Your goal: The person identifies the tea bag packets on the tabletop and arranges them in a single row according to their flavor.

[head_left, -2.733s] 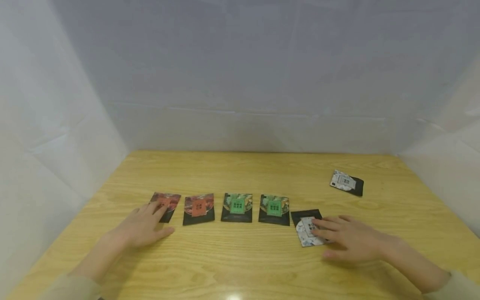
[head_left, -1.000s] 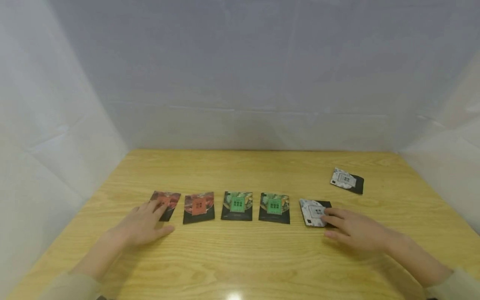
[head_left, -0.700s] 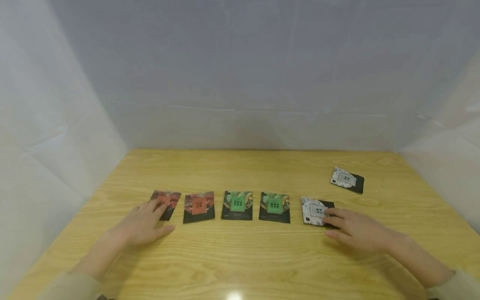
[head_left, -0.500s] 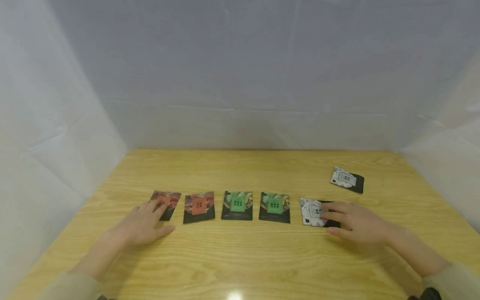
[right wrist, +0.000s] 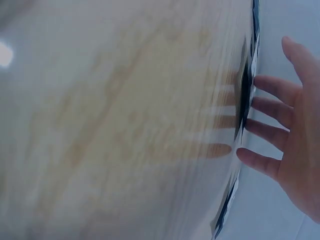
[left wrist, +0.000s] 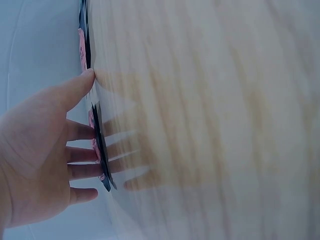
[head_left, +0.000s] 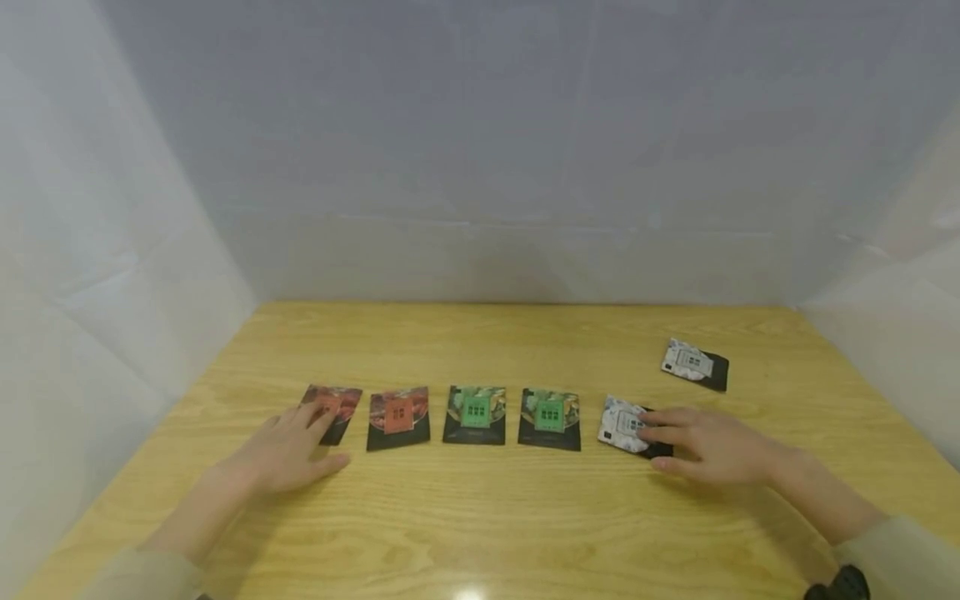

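Note:
My left hand point(head_left: 288, 450) rests its fingertips on a red-and-black packet point(head_left: 347, 403) at the left end of a row. Its fingers are spread and fairly straight, as the left wrist view also shows. On the right, my right hand point(head_left: 712, 446) touches a white-and-black packet point(head_left: 619, 423) with extended fingertips, covering part of its black end. That packet lies turned sideways, slightly tilted. In the right wrist view the fingers point(right wrist: 272, 90) reach straight onto the packet point(right wrist: 245, 90), with the thumb apart from it.
Between the hands lie a second red packet point(head_left: 398, 418) and two green packets, one at centre point(head_left: 474, 414) and one to its right point(head_left: 550, 418). Another white-and-black packet point(head_left: 694, 364) lies farther back on the right. Pale sheets point(head_left: 480, 167) wall the wooden table point(head_left: 465, 508).
Under my right hand, the white-and-black packet has turned sideways and moved farther back, in line with the row; lately it tilts slightly. My left hand has stayed put.

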The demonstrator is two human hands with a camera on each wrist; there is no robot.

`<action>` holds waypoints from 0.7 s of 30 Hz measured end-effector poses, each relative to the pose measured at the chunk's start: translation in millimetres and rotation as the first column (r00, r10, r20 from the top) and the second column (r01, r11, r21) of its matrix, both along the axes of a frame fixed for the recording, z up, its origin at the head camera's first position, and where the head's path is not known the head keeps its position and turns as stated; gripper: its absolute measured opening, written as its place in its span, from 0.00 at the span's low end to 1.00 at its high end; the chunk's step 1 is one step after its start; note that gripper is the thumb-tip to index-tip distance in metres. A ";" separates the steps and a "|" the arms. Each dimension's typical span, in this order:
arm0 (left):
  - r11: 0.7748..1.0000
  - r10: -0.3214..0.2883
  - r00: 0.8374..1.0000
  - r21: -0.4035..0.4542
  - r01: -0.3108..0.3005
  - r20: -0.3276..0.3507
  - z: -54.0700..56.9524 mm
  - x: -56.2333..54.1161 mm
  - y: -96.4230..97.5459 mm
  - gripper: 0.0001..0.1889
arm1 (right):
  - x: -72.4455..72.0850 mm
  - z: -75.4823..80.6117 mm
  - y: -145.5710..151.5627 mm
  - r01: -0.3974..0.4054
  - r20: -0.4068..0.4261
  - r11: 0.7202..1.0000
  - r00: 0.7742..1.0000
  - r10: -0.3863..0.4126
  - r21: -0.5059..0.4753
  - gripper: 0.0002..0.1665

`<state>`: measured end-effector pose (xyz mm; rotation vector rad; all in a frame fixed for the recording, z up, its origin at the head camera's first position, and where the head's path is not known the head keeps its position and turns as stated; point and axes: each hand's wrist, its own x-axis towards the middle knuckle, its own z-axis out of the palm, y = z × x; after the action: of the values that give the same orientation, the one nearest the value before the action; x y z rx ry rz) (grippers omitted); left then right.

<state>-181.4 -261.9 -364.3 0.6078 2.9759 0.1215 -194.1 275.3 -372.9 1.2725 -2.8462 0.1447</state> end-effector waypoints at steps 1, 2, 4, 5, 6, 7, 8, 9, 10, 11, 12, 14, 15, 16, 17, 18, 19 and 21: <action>1.000 0.000 1.000 0.000 0.000 -0.001 -0.2 0.3 0.0 0.42 | 1.0 -0.1 -0.5 0.014 0.008 1.000 1.000 -0.014 -0.005 0.27; 1.000 -0.002 1.000 0.001 0.002 -0.003 -0.4 0.7 0.1 0.42 | 1.9 -0.2 -1.2 0.030 0.018 1.000 0.999 -0.030 -0.010 0.27; 1.000 -0.002 1.000 0.003 0.002 -0.008 -0.4 1.1 0.3 0.42 | 3.5 -0.3 -2.3 0.060 0.040 0.998 0.997 -0.059 -0.020 0.26; 1.000 -0.004 1.000 0.004 0.004 -0.011 -0.2 1.1 0.4 0.42 | 4.2 -0.1 -2.8 0.074 0.052 0.997 0.996 -0.072 -0.024 0.26; 1.000 -0.005 1.000 0.005 0.005 -0.016 -0.1 1.1 0.5 0.42 | 5.0 0.1 -3.2 0.085 0.061 0.996 0.995 -0.083 -0.028 0.25; 1.000 -0.006 1.000 0.005 0.006 -0.019 0.3 0.8 0.6 0.42 | 5.5 0.8 -3.5 0.093 0.065 0.995 0.994 -0.091 -0.030 0.25; 1.000 -0.006 1.000 0.006 0.006 -0.020 0.8 0.4 0.7 0.41 | 5.9 1.4 -3.8 0.098 0.066 0.995 0.993 -0.095 -0.031 0.25; 1.000 -0.006 1.000 0.004 0.006 -0.022 1.1 0.0 0.7 0.41 | 6.7 2.4 -3.9 0.102 0.070 0.994 0.993 -0.100 -0.029 0.25; 1.000 -0.007 1.000 0.001 0.007 -0.024 1.4 -0.4 0.7 0.41 | 7.5 3.4 -4.2 0.106 0.075 0.994 0.992 -0.103 -0.028 0.26; 1.000 -0.008 1.000 -0.002 0.008 -0.023 1.6 -0.6 0.7 0.41 | 8.5 4.2 -4.4 0.109 0.078 0.994 0.991 -0.106 -0.026 0.27; 1.000 -0.008 1.000 -0.004 0.008 -0.022 1.6 -0.8 0.7 0.41 | 9.6 4.9 -4.7 0.113 0.083 0.993 0.990 -0.111 -0.021 0.28; 1.000 -0.009 1.000 -0.008 0.009 -0.017 1.6 -1.1 0.5 0.42 | 11.7 5.8 -5.5 0.120 0.084 0.993 0.989 -0.119 -0.010 0.30; 1.000 -0.010 1.000 -0.009 0.009 -0.016 1.4 -1.1 0.4 0.42 | 12.7 5.8 -6.1 0.126 0.088 0.992 0.988 -0.125 -0.005 0.30; 1.000 -0.009 1.000 -0.008 0.009 -0.014 1.3 -1.0 0.3 0.42 | 13.4 5.5 -6.9 0.129 0.086 0.992 0.988 -0.128 -0.003 0.31; 1.000 -0.009 1.000 -0.007 0.009 -0.012 1.3 -0.9 0.3 0.42 | 13.9 5.0 -7.5 0.130 0.082 0.991 0.988 -0.130 0.005 0.31; 1.000 -0.008 1.000 -0.007 0.008 -0.011 1.1 -0.8 0.2 0.42 | 14.3 4.5 -8.2 0.131 0.078 0.991 0.988 -0.131 0.011 0.32; 1.000 -0.007 1.000 -0.005 0.007 -0.007 1.0 -0.5 0.1 0.42 | 14.6 3.8 -9.0 0.130 0.073 0.991 0.989 -0.131 0.016 0.32; 1.000 -0.007 1.000 -0.004 0.007 -0.004 0.8 0.1 0.2 0.42 | 15.1 2.4 -10.7 0.127 0.071 0.992 0.989 -0.129 0.026 0.32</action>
<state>-181.2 -261.7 -363.5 0.6189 2.9766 0.1143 -179.0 264.6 -370.6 1.1059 -2.9883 0.1615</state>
